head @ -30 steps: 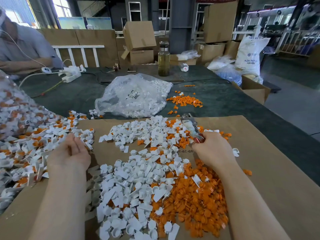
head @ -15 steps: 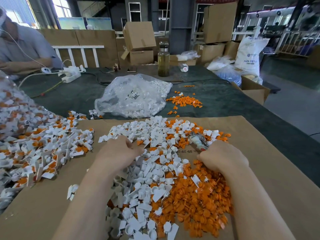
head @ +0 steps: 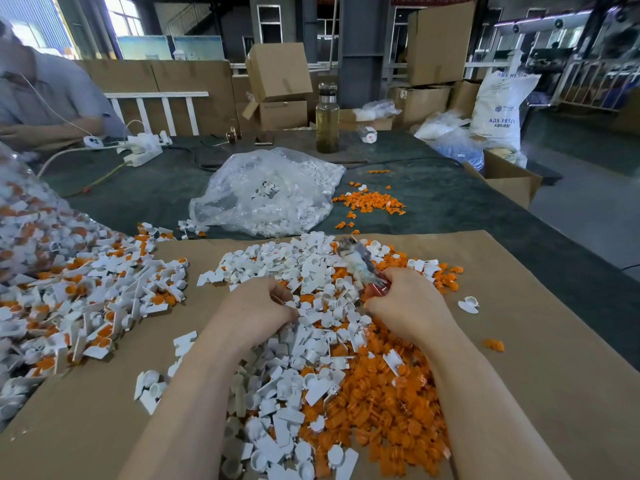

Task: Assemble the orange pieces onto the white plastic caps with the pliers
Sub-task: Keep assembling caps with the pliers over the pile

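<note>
Setting: warehouse tabletop (head: 450, 202), cardboard sheet (head: 536, 341) on top.
Left hand (head: 254, 311): fingers curled into the white plastic caps (head: 311, 341), apparently pinching one.
Right hand (head: 408, 306): wrapped round the pliers (head: 360, 263), over the orange pieces (head: 374, 403).
Risk: loose heap, so probably a fumbled or wrong pick.

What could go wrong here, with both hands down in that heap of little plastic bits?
The right hand holds the pliers nose-up over the pile, so they might scatter white caps or nip the left hand working close by. Loose orange pieces already lie apart on the cardboard, near its right side; more could roll off. The two colours are mixed, so a wrong pick seems easy.
</note>
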The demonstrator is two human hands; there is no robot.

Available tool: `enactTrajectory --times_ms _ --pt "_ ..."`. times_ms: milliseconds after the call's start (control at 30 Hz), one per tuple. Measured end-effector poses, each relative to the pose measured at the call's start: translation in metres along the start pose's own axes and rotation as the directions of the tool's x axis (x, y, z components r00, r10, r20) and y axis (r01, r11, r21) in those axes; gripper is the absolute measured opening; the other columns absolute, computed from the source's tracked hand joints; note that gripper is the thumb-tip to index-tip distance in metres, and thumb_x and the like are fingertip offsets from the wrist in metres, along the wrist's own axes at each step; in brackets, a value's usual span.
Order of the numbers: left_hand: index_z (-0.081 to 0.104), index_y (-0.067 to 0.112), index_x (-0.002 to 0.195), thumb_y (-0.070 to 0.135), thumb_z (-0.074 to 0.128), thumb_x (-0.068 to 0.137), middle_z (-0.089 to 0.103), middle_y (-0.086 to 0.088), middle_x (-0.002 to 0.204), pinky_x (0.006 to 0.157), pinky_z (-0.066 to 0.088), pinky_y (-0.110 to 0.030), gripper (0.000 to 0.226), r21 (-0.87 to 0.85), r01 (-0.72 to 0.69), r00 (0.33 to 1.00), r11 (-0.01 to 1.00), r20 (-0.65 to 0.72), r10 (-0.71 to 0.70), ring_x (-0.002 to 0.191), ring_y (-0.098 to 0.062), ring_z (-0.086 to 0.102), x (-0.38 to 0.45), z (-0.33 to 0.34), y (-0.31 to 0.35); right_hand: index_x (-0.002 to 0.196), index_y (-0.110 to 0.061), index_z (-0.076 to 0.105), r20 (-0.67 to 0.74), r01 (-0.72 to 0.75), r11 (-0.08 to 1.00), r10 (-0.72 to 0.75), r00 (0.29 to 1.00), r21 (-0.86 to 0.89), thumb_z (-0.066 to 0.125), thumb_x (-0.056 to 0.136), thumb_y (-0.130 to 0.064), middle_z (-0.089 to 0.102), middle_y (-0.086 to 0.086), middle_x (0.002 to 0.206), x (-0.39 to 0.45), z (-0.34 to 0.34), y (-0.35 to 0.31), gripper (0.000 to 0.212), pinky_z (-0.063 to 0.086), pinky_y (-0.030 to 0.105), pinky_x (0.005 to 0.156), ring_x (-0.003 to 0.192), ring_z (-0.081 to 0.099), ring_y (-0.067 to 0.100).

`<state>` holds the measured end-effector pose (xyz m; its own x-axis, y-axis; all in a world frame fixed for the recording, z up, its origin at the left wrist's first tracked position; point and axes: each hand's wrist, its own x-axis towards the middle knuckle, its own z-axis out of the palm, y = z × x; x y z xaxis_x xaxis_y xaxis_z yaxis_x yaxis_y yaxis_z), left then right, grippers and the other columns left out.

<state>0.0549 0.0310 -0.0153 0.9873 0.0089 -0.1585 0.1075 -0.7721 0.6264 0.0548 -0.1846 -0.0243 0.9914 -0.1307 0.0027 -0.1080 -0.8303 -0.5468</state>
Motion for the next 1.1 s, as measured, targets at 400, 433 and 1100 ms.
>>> enactTrajectory --times_ms 400,433,1100 --pt "0.065 0.024 0.084 0.017 0.076 0.08 0.069 0.003 0.084 0.064 0.049 -0.028 0.014 -0.126 -0.043 0.997 0.991 -0.068 0.035 0.075 -0.015 0.063 -0.004 0.002 0.0 0.088 -0.017 0.067 -0.026 0.036 0.856 -0.027 0.999 0.516 0.066 0.086 -0.019 0.057 -0.001 0.066 -0.005 -0.004 -0.008 0.003 0.036 0.019 0.041 0.042 0.043 0.002" --pt "0.065 0.025 0.084 0.017 0.075 0.082 0.07 0.003 0.084 0.065 0.05 -0.029 0.013 -0.156 -0.054 0.996 0.986 -0.084 0.041 0.074 -0.016 0.063 -0.004 0.002 0.001 0.089 -0.015 0.068 -0.034 0.046 0.831 -0.032 0.999 0.554 0.065 0.088 -0.018 0.056 0.0 0.065 -0.006 -0.004 -0.009 0.004 0.033 0.016 0.038 0.04 0.04 0.002" --pt "0.078 0.03 0.091 0.019 0.091 0.063 0.065 0.003 0.082 0.065 0.048 -0.017 0.033 -0.589 -0.09 0.992 0.803 -0.124 0.021 0.065 -0.003 0.06 -0.011 0.0 0.018 0.094 -0.024 0.065 -0.196 0.242 0.842 -0.166 0.967 0.483 0.064 0.09 -0.02 0.062 -0.01 0.075 -0.007 0.004 -0.016 0.006 0.043 0.016 0.052 0.061 0.055 -0.001"
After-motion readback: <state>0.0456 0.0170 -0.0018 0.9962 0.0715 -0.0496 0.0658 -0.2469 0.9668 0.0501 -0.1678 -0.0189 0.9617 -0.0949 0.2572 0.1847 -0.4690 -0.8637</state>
